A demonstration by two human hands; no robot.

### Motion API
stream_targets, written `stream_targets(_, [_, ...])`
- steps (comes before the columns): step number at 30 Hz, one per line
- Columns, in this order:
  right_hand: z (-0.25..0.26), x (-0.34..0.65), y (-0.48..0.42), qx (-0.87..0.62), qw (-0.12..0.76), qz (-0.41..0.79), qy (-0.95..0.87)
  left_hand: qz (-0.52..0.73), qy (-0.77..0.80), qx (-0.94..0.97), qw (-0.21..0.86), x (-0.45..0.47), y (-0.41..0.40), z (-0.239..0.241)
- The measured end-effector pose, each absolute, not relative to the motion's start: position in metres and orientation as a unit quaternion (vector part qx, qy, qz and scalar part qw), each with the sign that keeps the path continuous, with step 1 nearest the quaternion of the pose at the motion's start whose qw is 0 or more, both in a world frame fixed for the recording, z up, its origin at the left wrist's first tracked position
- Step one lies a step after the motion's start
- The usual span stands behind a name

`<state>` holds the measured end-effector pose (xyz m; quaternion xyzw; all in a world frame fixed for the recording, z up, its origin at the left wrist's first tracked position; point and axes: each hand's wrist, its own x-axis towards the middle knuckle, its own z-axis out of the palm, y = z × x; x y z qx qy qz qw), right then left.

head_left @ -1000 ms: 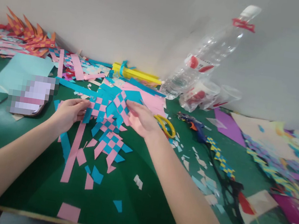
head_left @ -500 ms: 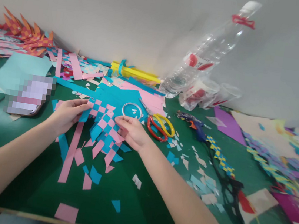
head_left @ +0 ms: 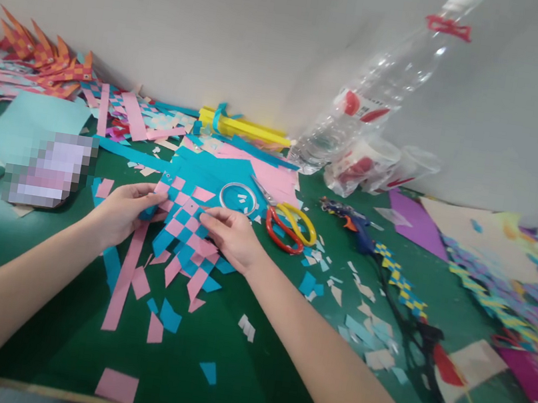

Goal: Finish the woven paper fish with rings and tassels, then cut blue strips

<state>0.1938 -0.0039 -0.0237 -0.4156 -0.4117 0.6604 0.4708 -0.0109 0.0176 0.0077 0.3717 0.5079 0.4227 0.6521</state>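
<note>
Pink and blue woven paper point(head_left: 186, 221), checkered with pointed strip ends, lies between my hands above the green table point(head_left: 77, 334). My left hand point(head_left: 120, 214) pinches its left side, thumb on top and fingers partly hidden beneath. At its right edge, my right hand point(head_left: 232, 236) is closed on the paper between thumb and fingers. Small dark dots show on the weave. I cannot tell whether it is one piece or two overlapping ones. Just right of my right hand rest scissors point(head_left: 304, 223) with red and yellow handles, beside a clear ring point(head_left: 221, 200) on blue paper point(head_left: 203, 168).
A phone point(head_left: 51, 172) lies left on light blue paper. Woven orange paper pieces point(head_left: 43, 53) sit at the back left. A tilted plastic bottle point(head_left: 371, 89) and cups point(head_left: 366, 162) stand by the wall. A glue gun point(head_left: 358, 232) with its cable and several paper scraps lie right.
The two checkered parts have come closer together and now overlap, with my right hand shifted slightly left. My left fingers have moved a little further onto the paper. The camera view has shifted slightly.
</note>
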Motion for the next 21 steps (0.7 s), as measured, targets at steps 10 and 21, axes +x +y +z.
stream_targets(10, [0.009, 0.219, -0.005, -0.517, 0.350, 0.526, -0.577, 0.482, 0.509, 0.412, 0.582, -0.011, 0.015, 0.014])
stream_targets(21, [0.017, 0.204, -0.016, -0.547, 0.308, 0.507, -0.591, 0.452, 0.502, 0.509, 0.533, -0.004, 0.005, 0.008])
